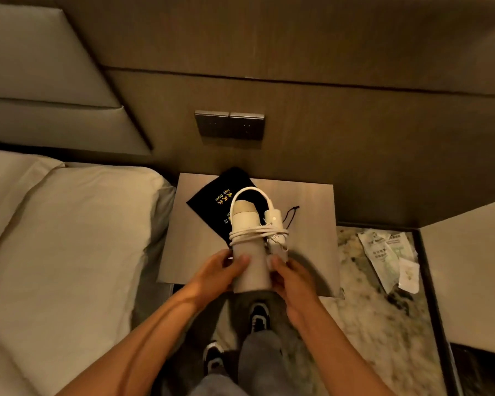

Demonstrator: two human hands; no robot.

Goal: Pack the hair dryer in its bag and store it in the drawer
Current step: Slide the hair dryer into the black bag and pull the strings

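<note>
A white hair dryer (246, 224) with its cord wound around the body is held over the nightstand (306, 212). My left hand (223, 270) grips the left side of its lower end. My right hand (290, 277) holds the right side, by the folded handle and plug. A black drawstring bag (222, 200) with gold lettering lies flat on the nightstand, partly hidden behind the dryer. Its drawstring trails to the right. No drawer is visible.
A bed with a white pillow (69, 224) lies at the left. A switch panel (230, 124) sits on the wooden wall behind. Paper packets (389, 255) lie on the marble floor at the right. My shoes are below the nightstand's front edge.
</note>
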